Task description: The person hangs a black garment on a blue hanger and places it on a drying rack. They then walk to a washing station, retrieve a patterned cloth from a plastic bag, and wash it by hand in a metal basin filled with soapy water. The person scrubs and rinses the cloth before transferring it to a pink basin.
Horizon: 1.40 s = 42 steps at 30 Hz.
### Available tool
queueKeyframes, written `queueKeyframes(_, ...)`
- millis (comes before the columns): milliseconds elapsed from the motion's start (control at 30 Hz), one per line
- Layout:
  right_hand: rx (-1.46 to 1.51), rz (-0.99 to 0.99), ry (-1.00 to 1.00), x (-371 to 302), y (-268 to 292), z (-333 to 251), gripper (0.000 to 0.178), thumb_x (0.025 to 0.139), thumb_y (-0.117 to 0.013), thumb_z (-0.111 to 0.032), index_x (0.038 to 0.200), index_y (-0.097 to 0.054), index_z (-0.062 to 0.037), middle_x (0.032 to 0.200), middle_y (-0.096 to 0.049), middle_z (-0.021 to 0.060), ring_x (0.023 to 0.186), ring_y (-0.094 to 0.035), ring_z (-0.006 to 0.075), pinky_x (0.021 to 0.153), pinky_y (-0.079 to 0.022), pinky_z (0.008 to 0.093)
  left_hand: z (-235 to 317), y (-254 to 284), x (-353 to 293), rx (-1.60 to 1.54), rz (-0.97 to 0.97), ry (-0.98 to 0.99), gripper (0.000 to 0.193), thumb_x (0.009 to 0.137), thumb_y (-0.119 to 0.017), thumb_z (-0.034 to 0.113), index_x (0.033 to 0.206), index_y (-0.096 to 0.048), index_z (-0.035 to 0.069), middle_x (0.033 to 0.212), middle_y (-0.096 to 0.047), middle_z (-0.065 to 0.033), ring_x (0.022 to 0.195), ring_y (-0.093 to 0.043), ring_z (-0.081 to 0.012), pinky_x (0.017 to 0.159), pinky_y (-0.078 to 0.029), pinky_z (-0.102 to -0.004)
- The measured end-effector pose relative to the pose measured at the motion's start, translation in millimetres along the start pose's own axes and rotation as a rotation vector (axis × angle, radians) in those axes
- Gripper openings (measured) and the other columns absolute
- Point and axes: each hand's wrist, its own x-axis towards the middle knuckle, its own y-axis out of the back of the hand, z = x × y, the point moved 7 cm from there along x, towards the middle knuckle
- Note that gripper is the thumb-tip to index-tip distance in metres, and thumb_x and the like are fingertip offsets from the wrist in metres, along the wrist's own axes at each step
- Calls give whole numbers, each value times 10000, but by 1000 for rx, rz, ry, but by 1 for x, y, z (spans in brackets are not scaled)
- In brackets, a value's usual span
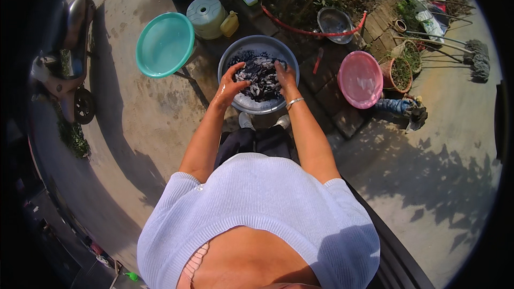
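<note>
A wet, dark garment with a pale pattern (261, 77) lies bunched in a grey-blue basin (225, 56) in front of my feet. At the cloth's left side is my left hand (231, 86), wet, with thumb and fingers spread apart and the fingertips touching the fabric. My right hand (286, 77), with a silver bangle at the wrist, rests against the right side of the cloth, its fingers stretched out. Whitish water or suds show in the basin around the garment.
To the left stand a turquoise basin (165, 45), a pale round container (206, 16) and a yellow jug (229, 24). A pink basin (360, 80), a metal bowl (335, 24), a red hose (300, 30) and mops (476, 60) lie to the right. A scooter (74, 72) is parked far left.
</note>
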Motion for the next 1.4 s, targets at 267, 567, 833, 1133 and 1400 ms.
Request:
queueKeyframes(267, 63, -131, -260, 20, 24, 17, 366, 793, -695, -128, 1078, -537, 39, 958, -627, 123, 809, -633, 212, 677, -528, 357, -44, 47, 21, 578, 348, -174, 139, 726, -704, 123, 791, -632, 23, 706, -612, -87, 670, -581, -181, 618, -449, -295)
queueKeyframes(567, -538, -406, 234, 46, 32, 13, 781, 588, -833, -218, 1264, -488, -34, 1162, -555, 198, 1010, -584, 288, 836, -497, 373, -88, 87, 43, -25, 683, 30, 144, 858, -602, 142, 827, -500, 45, 755, -520, -57, 576, -534, -164, 461, -429, -304)
queueKeyframes(833, -1053, -432, 458, 60, 38, 15, 449, 628, -750, -226, 1052, -638, -126, 1091, -508, 161, 943, -568, 340, 793, -496, 417, -43, 73, 33, -9, 655, -174, 109, 868, -592, 120, 841, -530, 36, 737, -532, 3, 669, -481, -75, 621, -412, -226)
queueKeyframes(1133, -734, -547, -101, 98, 69, -4, 340, 655, -586, -9, 992, -623, -38, 804, -622, 150, 798, -619, 308, 754, -493, 388, 20, 26, -4, 717, 306, -109, 336, 684, -784, 169, 921, -579, 46, 774, -617, -77, 719, -586, -188, 649, -465, -303)
queueKeyframes(1400, -640, -935, 186, 43, 80, -131, 256, 634, -548, 31, 883, -599, 0, 886, -626, 103, 751, -606, 148, 629, -471, 272, 60, 1, -29, 1493, 23, -101, 241, 675, -720, 144, 893, -624, 109, 760, -600, -120, 742, -584, -358, 647, -471, -429)
